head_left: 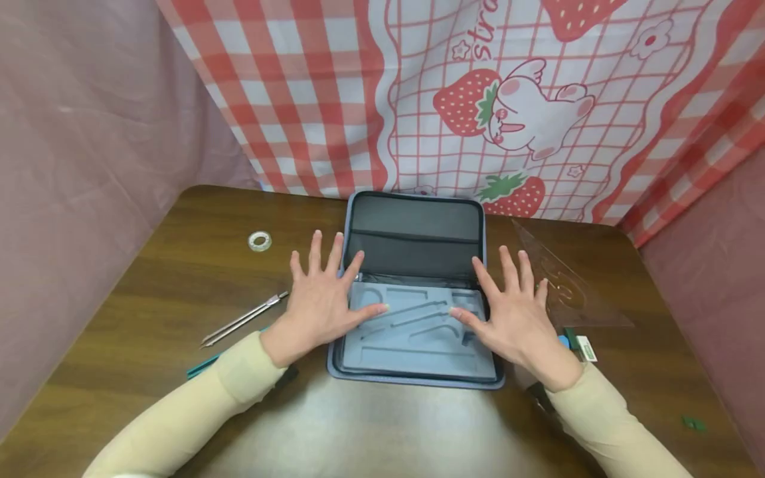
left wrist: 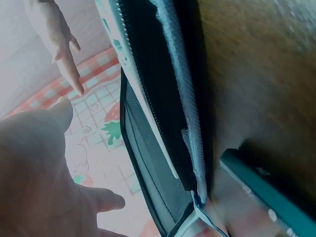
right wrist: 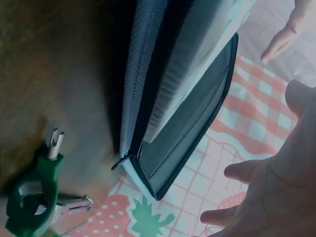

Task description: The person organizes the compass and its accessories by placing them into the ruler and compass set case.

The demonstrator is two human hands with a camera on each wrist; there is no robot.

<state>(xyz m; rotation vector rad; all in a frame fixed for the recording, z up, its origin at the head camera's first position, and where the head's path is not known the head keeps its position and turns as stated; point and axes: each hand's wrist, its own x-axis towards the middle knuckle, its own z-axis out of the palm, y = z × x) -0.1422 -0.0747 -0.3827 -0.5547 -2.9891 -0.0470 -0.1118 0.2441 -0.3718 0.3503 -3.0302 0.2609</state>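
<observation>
A blue-grey zippered case lies unfolded on the table, its dark lid leaning back. Inside its base sits a light grey-blue tray with shaped recesses, none of which holds a tool. My left hand hovers over the left side of the tray with fingers spread. Over the right side, my right hand is spread the same way. Both thumbs point inward. In the wrist views, the left palm and right palm appear apart from the case and hold nothing.
Left of the case are a small ring-shaped roll, a metal compass and a teal bar-shaped object. To the right lie a clear set square, a white eraser, a green metal-tipped tool and a small green piece.
</observation>
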